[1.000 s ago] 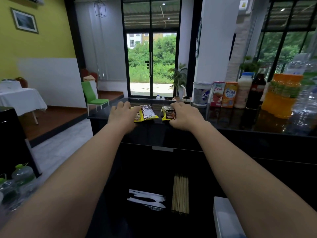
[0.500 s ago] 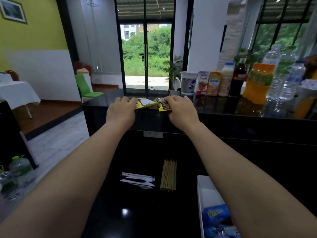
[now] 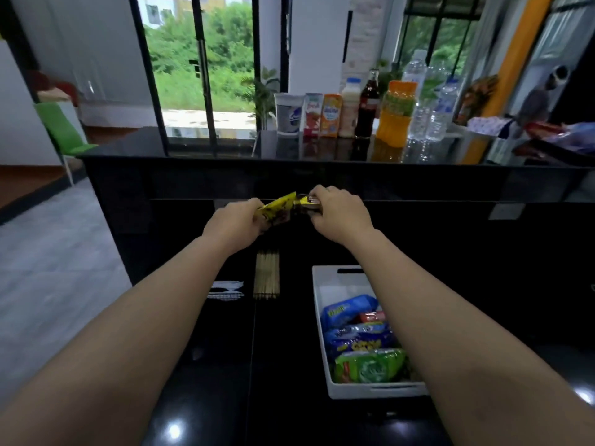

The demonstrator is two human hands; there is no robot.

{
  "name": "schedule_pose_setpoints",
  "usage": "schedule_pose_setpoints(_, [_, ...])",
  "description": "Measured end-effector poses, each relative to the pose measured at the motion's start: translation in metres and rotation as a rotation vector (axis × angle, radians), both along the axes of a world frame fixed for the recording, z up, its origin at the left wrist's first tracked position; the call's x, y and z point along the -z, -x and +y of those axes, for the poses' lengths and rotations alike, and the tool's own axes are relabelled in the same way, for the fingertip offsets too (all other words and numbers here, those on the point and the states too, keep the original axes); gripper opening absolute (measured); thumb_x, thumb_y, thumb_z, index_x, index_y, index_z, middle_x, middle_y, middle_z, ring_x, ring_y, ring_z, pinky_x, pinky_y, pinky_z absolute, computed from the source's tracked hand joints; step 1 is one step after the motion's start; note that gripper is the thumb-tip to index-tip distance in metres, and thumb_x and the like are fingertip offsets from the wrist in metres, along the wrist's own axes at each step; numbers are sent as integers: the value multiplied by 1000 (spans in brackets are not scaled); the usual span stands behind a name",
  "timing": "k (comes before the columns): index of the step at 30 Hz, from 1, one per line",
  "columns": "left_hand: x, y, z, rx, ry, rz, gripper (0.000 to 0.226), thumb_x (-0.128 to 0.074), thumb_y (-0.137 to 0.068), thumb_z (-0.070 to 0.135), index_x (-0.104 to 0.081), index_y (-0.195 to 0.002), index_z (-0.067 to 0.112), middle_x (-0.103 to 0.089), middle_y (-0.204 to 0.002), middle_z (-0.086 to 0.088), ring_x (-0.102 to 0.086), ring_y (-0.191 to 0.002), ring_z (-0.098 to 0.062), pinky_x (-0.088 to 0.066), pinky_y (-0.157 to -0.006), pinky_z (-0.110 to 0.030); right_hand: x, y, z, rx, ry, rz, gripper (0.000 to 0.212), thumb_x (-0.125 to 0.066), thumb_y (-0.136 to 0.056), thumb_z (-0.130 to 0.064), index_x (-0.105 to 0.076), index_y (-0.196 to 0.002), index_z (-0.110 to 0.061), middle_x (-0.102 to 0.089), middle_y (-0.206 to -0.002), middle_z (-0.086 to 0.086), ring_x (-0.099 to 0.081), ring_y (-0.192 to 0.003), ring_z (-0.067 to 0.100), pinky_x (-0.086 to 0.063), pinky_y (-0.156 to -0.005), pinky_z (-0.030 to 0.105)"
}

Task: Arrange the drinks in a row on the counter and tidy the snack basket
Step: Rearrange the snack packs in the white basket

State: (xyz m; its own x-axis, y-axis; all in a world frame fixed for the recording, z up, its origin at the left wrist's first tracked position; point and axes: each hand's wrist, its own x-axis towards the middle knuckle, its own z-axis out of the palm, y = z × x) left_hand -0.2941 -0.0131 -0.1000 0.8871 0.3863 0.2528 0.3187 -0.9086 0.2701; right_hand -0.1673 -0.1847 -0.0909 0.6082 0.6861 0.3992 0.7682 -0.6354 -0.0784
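Arms extended, hands gripping snack packets.
Left hand (image 3: 234,221) curls round a yellow foil packet (image 3: 278,207) at its 2 o'clock; right hand (image 3: 338,214) pinches a dark wrapper (image 3: 306,204) at its 10 o'clock. White plastic basket (image 3: 317,284) lies at 5 o'clock.

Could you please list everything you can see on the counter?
white tub: one, white, left end of drinks row on upper counter
juice cartons: two, red-white and orange, right of the tub
pale bottle: one, cream with blue cap, next along
dark bottle: one, dark brown, next along
orange bottle: one, orange, next along
water bottles: at least two, clear, right end of row
snack basket: one, white, lower counter, holding blue, red, green packets
wooden sticks: one bundle, tan, left of basket
plastic cutlery: few pieces, white, left of sticks
left hand: one, gripping yellow packet above lower counter
right hand: one, gripping dark packet beside it
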Motion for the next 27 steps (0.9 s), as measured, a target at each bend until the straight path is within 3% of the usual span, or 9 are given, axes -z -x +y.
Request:
schedule_pose_setpoints(4, [22,-15,-36,85,80,182,27,-50,-94,32,-53,-121,28,-64,-106,-4,-59,-86,-25,-43,-63,-31,30,-12,-42,103,125,260,37,-56,-87,-33,-52,-122,-20,-61,-106,6,-58,-90,28,-47,-71,36])
schedule_pose_setpoints(7, [49,-35,-71,116,92,234,32,-56,-91,32,-55,-123,27,-64,-112,-5,-60,-97,-26,-48,-71,-33,61,-24,-77,197,155,295,33,-59,-85,-39,-55,-112,-20,-63,-96,4,-54,-78,24,-43,-63,32])
schedule_pose_setpoints(14, [123,-85,-130,229,164,342,53,-62,-91,36,-46,-139,21,-56,-133,-8,-54,-117,-25,-44,-87,-31,114,-72,-141,257,341,350,51,-56,-95,-28,-44,-142,-15,-57,-131,12,-57,-111,28,-48,-79,35])
schedule_pose_setpoints(16, [134,-98,-139,261,150,427,62,-63,-90,35,-39,-145,18,-48,-143,-7,-48,-126,-25,-41,-94,-31,119,-82,-152,237,447,424,43,-55,-95,-25,-49,-136,-12,-62,-117,14,-61,-98,28,-50,-75,39])
schedule_pose_setpoints(17, [138,-104,-143,277,133,471,64,-65,-90,34,-37,-145,16,-45,-145,-6,-45,-129,-25,-40,-97,-32,120,-86,-155,216,503,461,34,-56,-93,-22,-56,-125,-11,-63,-100,14,-60,-82,25,-48,-66,40])
schedule_pose_setpoints(19, [143,-114,-149,304,121,565,63,-68,-87,33,-41,-141,15,-46,-143,-6,-46,-126,-25,-40,-92,-32,121,-94,-158,187,616,525,20,-58,-89,-17,-64,-106,-9,-50,-80,11,-46,-61,19,-38,-58,36])
schedule_pose_setpoints(23, [144,-127,-160,315,115,695,58,-68,-85,29,-45,-136,16,-48,-138,-6,-49,-120,-25,-37,-81,-29,125,-99,-152,89,860,563,41,-58,-92,-17,-56,-131,-5,-57,-116,13,-56,-91,25,-46,-82,45])
schedule_pose_setpoints(25, [142,-130,-166,306,113,738,60,-70,-84,30,-43,-136,17,-45,-140,-5,-49,-118,-26,-39,-81,-31,129,-99,-146,54,968,552,45,-57,-94,-16,-50,-137,-6,-48,-139,11,-52,-114,28,-44,-91,43])
schedule_pose_setpoints(27, [138,-132,-170,305,107,789,58,-71,-84,30,-42,-132,17,-46,-135,-6,-52,-110,-26,-42,-78,-36,129,-101,-141,26,1020,542,49,-57,-95,-15,-44,-142,-6,-42,-147,10,-45,-129,30,-43,-94,41])
